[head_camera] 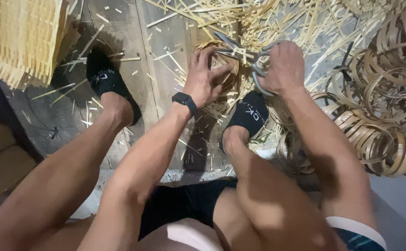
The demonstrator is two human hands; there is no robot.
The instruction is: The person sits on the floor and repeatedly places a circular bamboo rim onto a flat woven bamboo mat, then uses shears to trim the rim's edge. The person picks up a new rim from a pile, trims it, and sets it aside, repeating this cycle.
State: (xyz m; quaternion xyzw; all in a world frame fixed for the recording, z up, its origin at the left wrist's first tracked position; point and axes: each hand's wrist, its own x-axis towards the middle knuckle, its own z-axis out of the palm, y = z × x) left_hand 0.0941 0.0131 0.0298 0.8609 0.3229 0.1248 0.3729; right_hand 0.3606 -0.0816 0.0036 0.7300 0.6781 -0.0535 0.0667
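Bamboo ring under left fingers (scissors above).

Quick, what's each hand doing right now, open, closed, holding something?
Left hand: closed on a small round bamboo ring.
Right hand: closed around the handles of metal scissors.

Basket: a small round woven basket of pale bamboo strips sat on the wooden floor between the feet, largely covered by the left hand, whose fingers curled over its rim.
Basket state: loose strip ends stuck out around its edge; its inside could not be seen.
Scissors: large metal scissors lay nearly level above the basket rim, blades parted and pointing left.
Scissors grip: the right hand was wrapped round the looped handles.
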